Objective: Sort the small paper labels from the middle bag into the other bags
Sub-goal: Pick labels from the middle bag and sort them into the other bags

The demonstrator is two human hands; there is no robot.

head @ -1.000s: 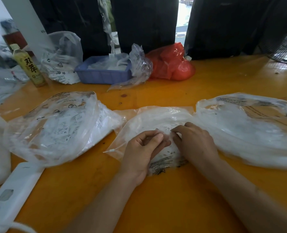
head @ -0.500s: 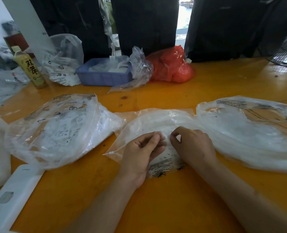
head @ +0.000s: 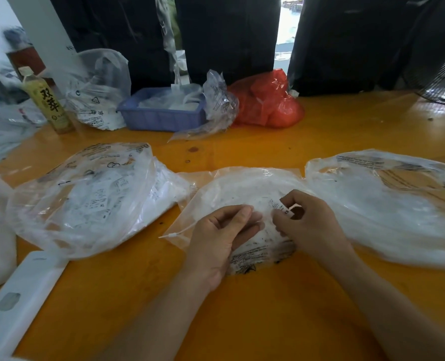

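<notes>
Glossy orange tabletop (head: 242, 308), smooth and catching glare. The middle bag (head: 232, 188) is thin clear plastic, crinkled and shiny, like the left bag (head: 81, 199) and right bag (head: 388, 204). Matt paper labels (head: 104, 196) inside. Matt plastic blue tray (head: 161, 118); shiny, wrinkled red bag (head: 265, 102).

Views: one only, a wide-angle head camera; nothing is shared with a second view.
Position: worn above the near edge of the orange table (head: 242, 308).
Facing: forward and down, across the table toward dark hanging fabric (head: 229, 35).
Nearness: the forearms are seen close at the bottom; straight lines are bowed at the frame's edges.
</notes>
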